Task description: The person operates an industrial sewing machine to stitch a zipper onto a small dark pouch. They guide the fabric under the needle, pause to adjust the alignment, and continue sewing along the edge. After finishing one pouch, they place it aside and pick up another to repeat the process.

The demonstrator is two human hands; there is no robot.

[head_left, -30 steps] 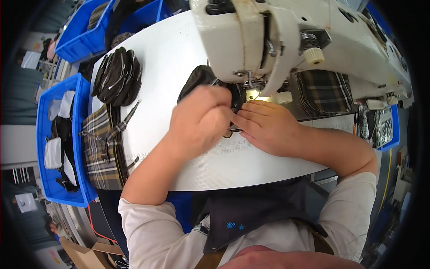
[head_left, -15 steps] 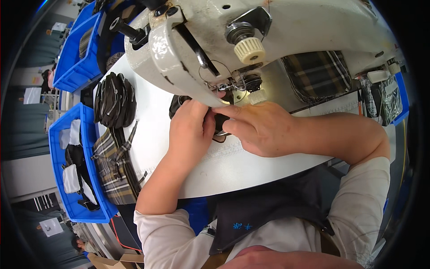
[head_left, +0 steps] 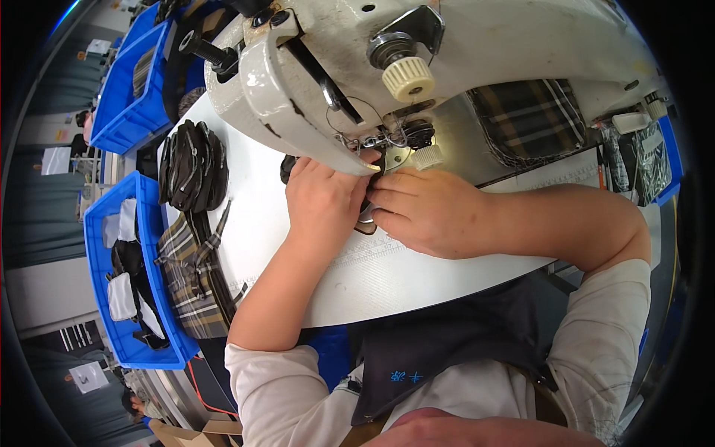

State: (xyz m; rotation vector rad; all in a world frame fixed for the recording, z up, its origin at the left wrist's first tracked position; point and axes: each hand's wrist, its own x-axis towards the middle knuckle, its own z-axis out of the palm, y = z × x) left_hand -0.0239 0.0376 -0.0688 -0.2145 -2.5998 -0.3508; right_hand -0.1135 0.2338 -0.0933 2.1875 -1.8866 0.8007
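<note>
A dark fabric piece point(head_left: 366, 214) with a curved, light-edged lower end lies under the needle area of a white sewing machine point(head_left: 477, 45). My left hand point(head_left: 324, 195) rests on its left side, fingers bent and closed on it close to the presser foot point(head_left: 380, 139). From the right, my right hand point(head_left: 432, 212) pinches the same piece, its fingertips almost meeting the left hand. Much of the piece is hidden under both hands and the machine's curved guard. A bit of dark material point(head_left: 287, 169) shows beyond my left hand.
Left on the white table point(head_left: 357, 294) sits a stack of dark zippered pieces point(head_left: 192, 165), with plaid fabric point(head_left: 186, 276) below it. Blue bins point(head_left: 182, 339) line the left side. Plaid panels point(head_left: 527, 123) lie under the machine arm; a blue tray point(head_left: 674, 160) with packets stands right.
My left hand has shifted slightly right and forward along the dark fabric piece. My right hand's fingers have drawn back from the guard and curled lower on the piece.
</note>
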